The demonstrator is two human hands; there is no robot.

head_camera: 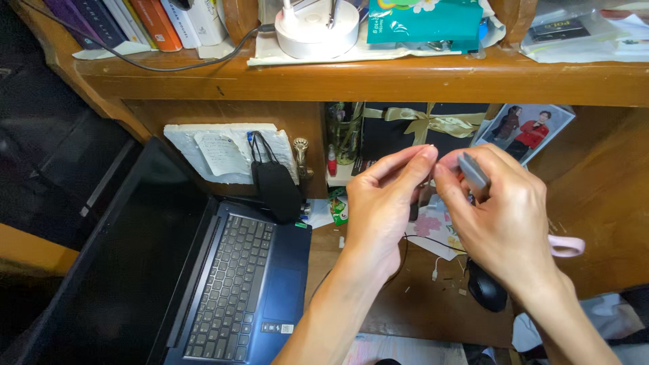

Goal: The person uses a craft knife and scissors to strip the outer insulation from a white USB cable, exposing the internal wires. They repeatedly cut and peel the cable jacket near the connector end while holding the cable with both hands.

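My right hand point(503, 216) is raised over the desk and grips a small flat grey object point(472, 169) between thumb and fingers. My left hand point(385, 203) is beside it with fingertips stretched toward the grey object's end, touching or nearly touching the right thumb. Whether the left fingers pinch anything is hidden. A pink loop point(566, 246) sticks out from behind my right hand. Below my hands lie a black mouse point(487, 289) and a thin cable point(433, 242) on the wooden desk point(419, 304).
An open dark blue laptop point(236, 284) stands at the left. A black face mask point(276, 186) hangs from a hook by a white note board point(216, 155). Behind are a glass jar point(343, 132), a black gift box with gold ribbon point(426, 125) and a photo point(527, 130). The shelf above holds books point(135, 20), a white lamp base point(318, 27) and a teal tissue pack point(426, 20).
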